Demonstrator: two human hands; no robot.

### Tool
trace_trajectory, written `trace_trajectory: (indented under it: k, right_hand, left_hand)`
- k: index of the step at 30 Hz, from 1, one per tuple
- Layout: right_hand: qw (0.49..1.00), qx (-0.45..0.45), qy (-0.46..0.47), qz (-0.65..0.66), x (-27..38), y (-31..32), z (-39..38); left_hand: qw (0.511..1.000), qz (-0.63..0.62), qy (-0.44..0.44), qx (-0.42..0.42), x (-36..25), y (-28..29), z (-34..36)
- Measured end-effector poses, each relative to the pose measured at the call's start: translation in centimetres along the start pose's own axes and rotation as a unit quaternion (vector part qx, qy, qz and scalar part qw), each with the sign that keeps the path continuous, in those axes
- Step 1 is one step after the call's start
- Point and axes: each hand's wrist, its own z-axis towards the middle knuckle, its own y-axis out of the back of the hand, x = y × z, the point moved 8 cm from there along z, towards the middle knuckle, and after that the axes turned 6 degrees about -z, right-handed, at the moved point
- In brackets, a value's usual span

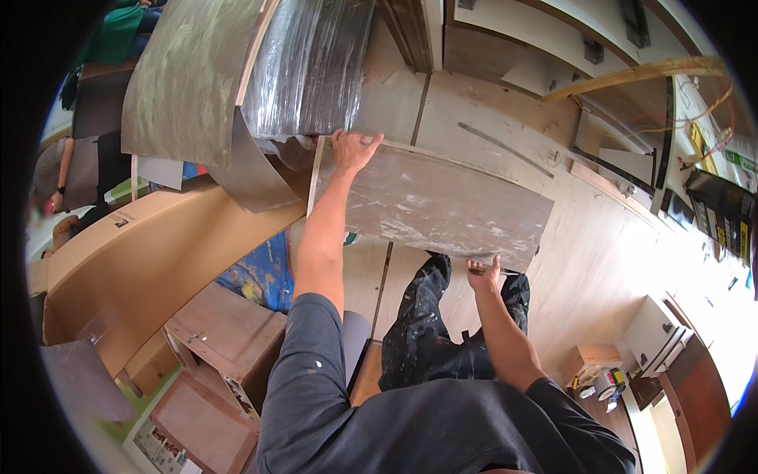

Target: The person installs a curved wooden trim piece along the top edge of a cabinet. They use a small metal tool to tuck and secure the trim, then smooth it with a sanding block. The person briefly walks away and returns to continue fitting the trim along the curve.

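A grey-brown rectangular panel (433,201), with pale smears and a light edge strip, lies across my view above my paint-spotted dark trousers. My left hand (353,152) grips its far edge at the left corner, thumb and fingers curled over it. My right hand (483,270) is closed on the near edge toward the right; a small dark shape shows by its fingers, too small to make out. Just beyond the left corner stand a plastic-wrapped stack (308,67) and greenish-grey sheets (178,87).
A large cardboard sheet (158,245), blue tarp (260,268) and small wooden cabinet (221,324) are at left. Co-workers (110,170) are at the far upper left. Shelving (616,103) with hanging wires is upper right; boxes and tape rolls (608,383) sit lower right.
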Motion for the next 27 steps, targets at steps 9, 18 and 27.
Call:
trace_trajectory:
  k: [9,18,27]
  right_hand:
    - [0.999,0.025,-0.012,0.028,-5.5,0.2,-0.5]
    - [0.991,-0.045,0.039,-0.118,-1.8,-0.4,-7.8]
    - [0.906,0.086,0.122,-0.396,-5.0,-11.6,-21.3]
  left_hand:
    - [0.998,-0.017,0.025,0.057,5.8,-2.0,-1.6]
    - [0.986,-0.023,0.043,0.157,7.4,-4.9,-1.8]
    - [0.939,-0.268,0.188,0.107,3.7,-5.1,-14.4]
